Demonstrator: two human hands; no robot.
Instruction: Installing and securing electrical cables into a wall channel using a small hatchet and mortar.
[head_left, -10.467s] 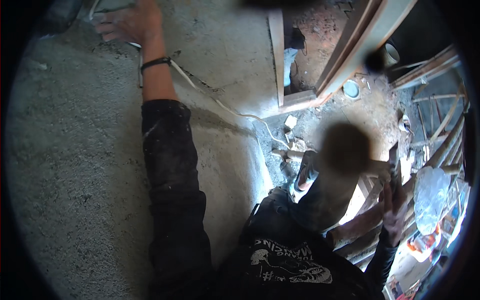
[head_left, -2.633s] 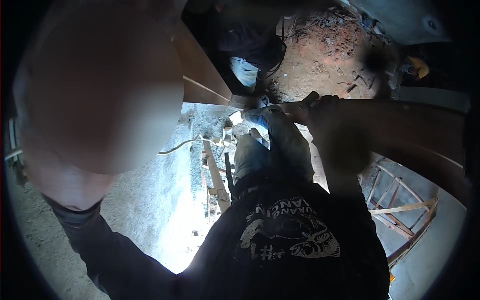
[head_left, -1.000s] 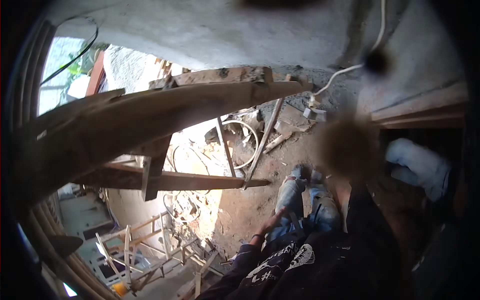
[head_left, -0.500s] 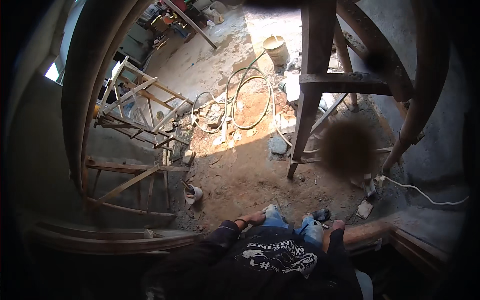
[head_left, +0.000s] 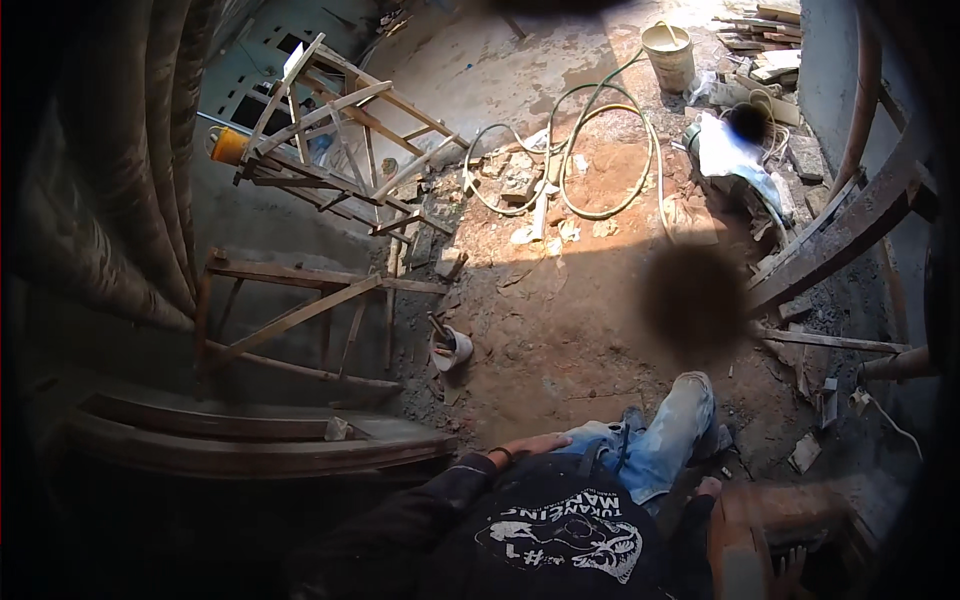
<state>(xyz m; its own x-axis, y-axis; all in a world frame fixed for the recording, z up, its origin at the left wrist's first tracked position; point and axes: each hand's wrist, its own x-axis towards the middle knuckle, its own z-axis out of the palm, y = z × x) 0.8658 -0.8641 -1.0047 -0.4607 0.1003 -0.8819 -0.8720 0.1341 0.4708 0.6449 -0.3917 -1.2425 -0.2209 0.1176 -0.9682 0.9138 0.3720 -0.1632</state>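
My left hand (head_left: 535, 443) lies flat with its fingers stretched against the blue jeans (head_left: 600, 440) at my hip, and a dark band circles the wrist. It holds nothing that I can see. Beside the reddish-brown ledge (head_left: 760, 510) on the right shows a small part of my right hand (head_left: 708, 487); its fingers are too hidden to read. One leg in dusty jeans reaches forward over the dirt floor (head_left: 560, 370). A black printed shirt (head_left: 570, 530) fills the lower middle.
On the left stand wooden trestles (head_left: 315, 280) and a white bucket (head_left: 450, 349) with tools. A looped hose (head_left: 655, 150), a large pail (head_left: 668, 60) and rubble lie farther off. Timber (head_left: 850, 240) slants at the right. A dark blurred spot covers part of the view.
The whole scene has shifted rightward in view, taking the tall wooden frame toward the right rim. One leg now stretches farther forward. My left hand stays by the jeans.
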